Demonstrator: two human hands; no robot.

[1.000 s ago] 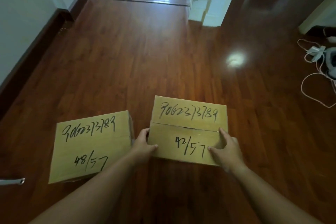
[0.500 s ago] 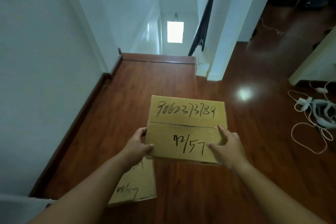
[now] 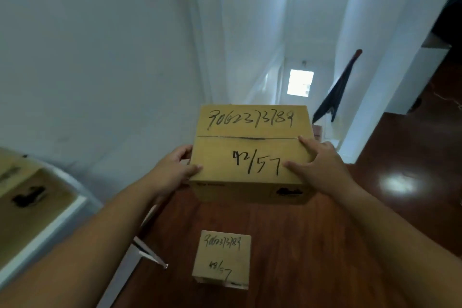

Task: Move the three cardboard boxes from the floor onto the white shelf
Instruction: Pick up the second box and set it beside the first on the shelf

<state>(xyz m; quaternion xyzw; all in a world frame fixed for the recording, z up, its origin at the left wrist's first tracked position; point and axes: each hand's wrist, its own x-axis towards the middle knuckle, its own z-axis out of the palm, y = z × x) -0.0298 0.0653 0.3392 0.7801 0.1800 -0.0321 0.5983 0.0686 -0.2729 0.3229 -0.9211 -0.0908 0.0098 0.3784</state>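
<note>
I hold a cardboard box marked 42/57 (image 3: 252, 147) in the air at chest height, well above the floor. My left hand (image 3: 175, 170) grips its left side and my right hand (image 3: 317, 165) grips its right side, thumbs on top. A second cardboard box marked 48/57 (image 3: 222, 259) rests on the wooden floor below. At the far left, a third cardboard box (image 3: 27, 205) sits on the white shelf (image 3: 47, 232), blurred and partly cut off by the frame edge.
A white wall (image 3: 100, 57) runs along the left behind the shelf. Ahead, a stairwell with a dark handrail (image 3: 337, 92) drops away. Glossy wooden floor (image 3: 387, 182) spreads to the right. A metal bracket (image 3: 150, 255) sticks out under the shelf.
Both hands have lifted the 42/57 box from the floor to chest height. The view has tilted up and turned left, bringing the shelf into sight. The 48/57 box stays on the floor.
</note>
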